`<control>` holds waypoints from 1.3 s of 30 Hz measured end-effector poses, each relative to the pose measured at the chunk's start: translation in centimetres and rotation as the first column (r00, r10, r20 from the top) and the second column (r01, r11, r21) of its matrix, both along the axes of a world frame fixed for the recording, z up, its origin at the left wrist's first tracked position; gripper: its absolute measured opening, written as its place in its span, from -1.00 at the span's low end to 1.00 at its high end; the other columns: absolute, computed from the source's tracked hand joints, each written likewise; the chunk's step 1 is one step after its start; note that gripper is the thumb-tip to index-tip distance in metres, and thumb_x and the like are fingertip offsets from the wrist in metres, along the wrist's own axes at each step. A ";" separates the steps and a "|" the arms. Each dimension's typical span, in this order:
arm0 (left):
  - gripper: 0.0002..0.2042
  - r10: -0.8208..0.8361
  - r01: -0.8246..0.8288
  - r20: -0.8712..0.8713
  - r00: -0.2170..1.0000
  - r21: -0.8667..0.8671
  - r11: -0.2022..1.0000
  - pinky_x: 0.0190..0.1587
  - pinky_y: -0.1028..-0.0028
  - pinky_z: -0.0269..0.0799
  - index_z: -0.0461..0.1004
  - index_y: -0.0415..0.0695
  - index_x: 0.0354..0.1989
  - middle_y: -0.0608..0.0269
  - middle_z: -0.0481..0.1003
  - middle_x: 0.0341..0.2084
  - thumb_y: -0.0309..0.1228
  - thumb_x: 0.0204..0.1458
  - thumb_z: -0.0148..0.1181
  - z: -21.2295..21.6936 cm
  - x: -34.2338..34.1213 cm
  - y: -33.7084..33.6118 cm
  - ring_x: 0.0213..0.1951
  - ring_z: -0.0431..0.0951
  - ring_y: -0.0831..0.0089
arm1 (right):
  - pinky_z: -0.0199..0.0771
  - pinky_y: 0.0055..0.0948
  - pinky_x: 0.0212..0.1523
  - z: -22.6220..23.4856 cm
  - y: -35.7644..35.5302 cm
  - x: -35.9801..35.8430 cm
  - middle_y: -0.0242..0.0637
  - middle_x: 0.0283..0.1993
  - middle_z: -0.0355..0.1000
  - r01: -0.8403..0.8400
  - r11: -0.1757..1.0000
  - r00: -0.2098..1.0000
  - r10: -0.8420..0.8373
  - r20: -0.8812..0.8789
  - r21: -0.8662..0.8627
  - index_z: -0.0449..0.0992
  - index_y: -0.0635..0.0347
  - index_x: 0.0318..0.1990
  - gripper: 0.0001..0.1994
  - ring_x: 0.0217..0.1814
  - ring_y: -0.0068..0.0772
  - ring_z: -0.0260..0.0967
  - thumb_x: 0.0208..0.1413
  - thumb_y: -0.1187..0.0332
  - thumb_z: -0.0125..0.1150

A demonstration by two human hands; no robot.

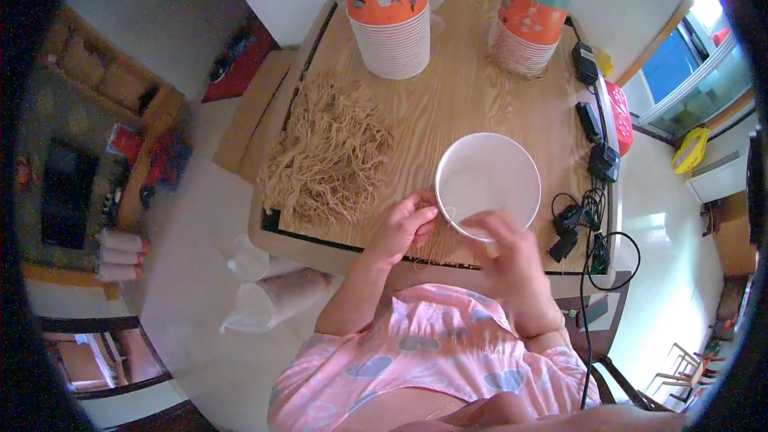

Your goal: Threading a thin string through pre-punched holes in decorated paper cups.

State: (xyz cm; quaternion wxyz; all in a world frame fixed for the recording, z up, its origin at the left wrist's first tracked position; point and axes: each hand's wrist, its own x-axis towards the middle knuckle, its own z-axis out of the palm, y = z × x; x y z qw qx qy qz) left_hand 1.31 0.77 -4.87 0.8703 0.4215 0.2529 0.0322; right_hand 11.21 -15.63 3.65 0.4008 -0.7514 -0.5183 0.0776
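The wooden surface fills the upper middle of the frame, its grain running away from the person, whose pink patterned top shows along the lower edge. A broad heap of noodles, tan and tangled, sprawls over the left part of the surface, from near the top stack down to the near edge. Two stacks of paper bowls stand at the far side: the left stack, taller, with an orange printed bowl on top, and the right stack, tilted a little, near the upper right corner. A single white bowl sits at centre frame, mouth up and bare inside, just right of the noodles. The right hand is on the bowl's near rim, blurred; its fingers seem closed on the rim, thumb at the edge. The left hand rests at the bowl's left side, fingers curled together on a few noodle strands, its fingertips touching or nearly touching the rim. Along the right edge of the surface lie black chargers and cables, trailing down past the corner, with a red thing beside them. At lower left, below the surface, lie clear bags on the pale floor.
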 end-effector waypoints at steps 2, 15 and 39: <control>-0.86 -0.002 0.002 0.014 1.000 -0.001 1.000 -0.70 0.72 -0.03 0.30 -0.12 -0.17 0.50 0.23 -0.63 -0.43 0.11 -0.07 -0.1 -0.3 0.1 -0.69 0.07 0.77 | 0.38 -0.40 -0.19 0.1 -0.2 1.5 -0.22 -0.28 0.43 0.272 0.960 0.952 -0.258 -0.164 0.069 0.47 0.20 -0.32 -0.83 -0.20 -0.22 0.40 -0.13 0.60 0.18; -0.91 0.096 -0.138 0.135 0.986 0.350 0.927 -0.28 0.58 0.37 0.30 -0.17 -0.24 0.33 0.40 -0.43 -0.47 0.11 -0.08 -1.8 0.4 -1.0 -0.39 0.40 0.60 | 0.36 -0.46 -0.34 -5.6 -1.0 8.2 -0.31 -0.43 0.32 0.550 0.834 0.801 -0.542 -0.255 -0.044 0.39 0.13 -0.15 -0.77 -0.42 -0.44 0.29 -0.02 0.48 0.12; -0.94 -0.156 0.013 0.194 0.969 0.586 0.810 -0.30 0.63 0.34 0.34 -0.19 -0.26 0.34 0.42 -0.43 -0.52 0.12 -0.04 -2.3 6.8 2.3 -0.37 0.40 0.65 | 0.25 -0.71 -0.43 -6.1 -2.9 11.3 -0.45 -0.44 0.38 0.409 0.903 0.753 -0.255 -0.607 0.128 0.46 0.29 -0.36 -0.86 -0.46 -0.68 0.27 0.08 0.39 0.05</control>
